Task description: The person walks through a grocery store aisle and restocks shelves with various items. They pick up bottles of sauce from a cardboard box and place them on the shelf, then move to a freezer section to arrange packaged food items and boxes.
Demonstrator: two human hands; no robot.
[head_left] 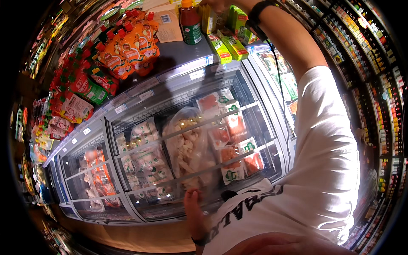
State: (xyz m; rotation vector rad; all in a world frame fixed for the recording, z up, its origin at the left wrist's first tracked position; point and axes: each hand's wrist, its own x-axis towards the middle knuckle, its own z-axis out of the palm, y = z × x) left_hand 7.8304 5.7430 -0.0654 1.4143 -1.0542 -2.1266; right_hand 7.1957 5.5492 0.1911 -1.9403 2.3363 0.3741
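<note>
My right hand point(216, 4), cut off by the top edge, is at the top of upright yellow boxes point(208, 19) on the shelf; its grip is unclear. A dark band and a cable are at that wrist. A red-brown sauce bottle with an orange cap point(190, 24) stands left of it, and two green-yellow boxes point(228, 46) lie below it at the shelf's front edge. My left hand point(193, 204) is raised, thumb up and seemingly empty, in front of the freezer's lower glass. Behind the glass lie a large clear bag of pale frozen pieces point(188, 146) and packs of red meat point(236, 127).
Orange pouches with red caps point(130, 47) and red-green pouches point(87, 84) crowd the shelf point(172, 52) to the left. Frozen packs point(149, 162) fill other parts of the glass-covered freezer point(113, 172). Tall shelves of bottles and jars point(379, 105) run along the right.
</note>
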